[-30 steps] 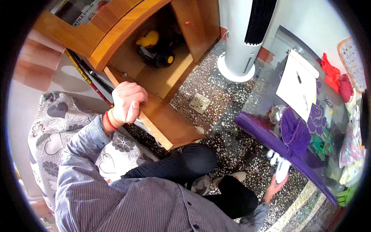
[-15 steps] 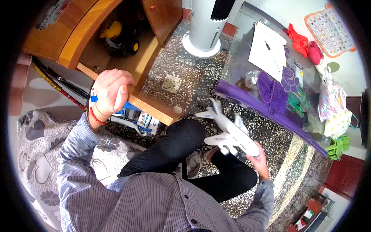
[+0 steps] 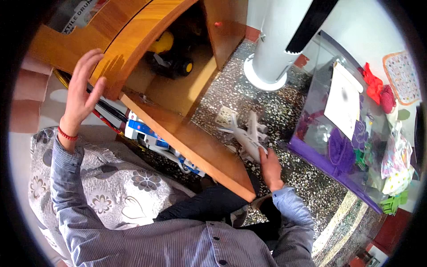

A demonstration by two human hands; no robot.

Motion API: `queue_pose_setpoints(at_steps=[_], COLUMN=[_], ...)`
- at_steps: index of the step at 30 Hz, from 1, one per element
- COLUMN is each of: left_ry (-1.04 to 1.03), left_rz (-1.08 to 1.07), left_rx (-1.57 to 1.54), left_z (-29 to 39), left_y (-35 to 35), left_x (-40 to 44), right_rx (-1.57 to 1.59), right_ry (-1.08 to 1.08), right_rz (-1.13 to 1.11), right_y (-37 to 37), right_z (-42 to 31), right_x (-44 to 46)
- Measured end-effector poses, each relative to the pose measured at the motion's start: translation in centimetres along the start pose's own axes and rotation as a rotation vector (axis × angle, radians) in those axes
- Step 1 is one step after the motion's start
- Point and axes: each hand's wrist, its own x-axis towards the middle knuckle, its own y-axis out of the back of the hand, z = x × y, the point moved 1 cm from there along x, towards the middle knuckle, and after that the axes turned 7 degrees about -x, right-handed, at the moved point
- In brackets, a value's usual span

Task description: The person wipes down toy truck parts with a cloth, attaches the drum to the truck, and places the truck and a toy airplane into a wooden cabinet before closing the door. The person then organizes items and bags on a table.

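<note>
Gripping the plane [image 3: 247,140] by its front part, the right hand [image 3: 271,169] has its fingers closed on the body, near to the knees, and the speckled floor [image 3: 291,175] is below. The plane points away from this hand, its long axis going forward and to the left, with the tail toward the cabinet [image 3: 133,40]. The right hand is the nearer one; the open door [image 3: 213,155] stands between the plane and the left hand [image 3: 80,95]. The plane looks white with greyish wings and engines; small dark marks on its side are too blurred to read. The left hand holds nothing, its fingers loosely spread beside the cabinet front; whether they touch it, I cannot tell. Farther inside lies a black and yellow toy [image 3: 171,66].
</note>
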Motion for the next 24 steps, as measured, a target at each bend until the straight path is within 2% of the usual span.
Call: queue_pose_setpoints(at_steps=[1, 3, 4, 7, 8, 11, 12, 16, 24], left_ry=[-0.004, 0.025, 0.012, -0.017, -0.024, -0.047, -0.056, -0.068, -0.116], left_rz=[-0.069, -0.187, -0.16, -0.069, -0.056, -0.014, -0.007, 0.02, 0.032], left_rx=[0.014, -0.153, -0.194, -0.204, -0.211, -0.209, -0.206, -0.202, -0.191], left_z=[-1.4, -2.4, -3.2, -4.0, -4.1, -4.4, -4.5, -4.4, -5.0], left_y=[-0.8, -2.3, -3.2, -4.1, -4.3, -4.4, -4.4, -4.5, -4.7], left_x=[-0.3, -0.1, -0.1, -0.5, -0.5, -0.2, -0.2, -0.2, -0.3], right_rx=[-0.113, -0.337, -0.229, 0.04, 0.007, -0.002, 0.019, 0.401, 0.493], right_ry=[0.154, 0.461, 0.482, 0.306, 0.568, 0.443, 0.476, 0.497, 0.369], right_rz=[0.164, 0.504, 0.447, 0.311, 0.49, 0.489, 0.507, 0.359, 0.147], right_y=[-0.5, -1.7, -0.2, 0.0, 1.2, 0.2, -0.1, -2.3, -1.1], right_z=[0.0, 1.0, -0.3, -3.1, -5.2, -8.6, -9.8, -13.4, -20.1], right_x=[0.4, 0.7, 1.1, 3.0, 3.8, 6.6, 7.6, 13.4, 17.7])
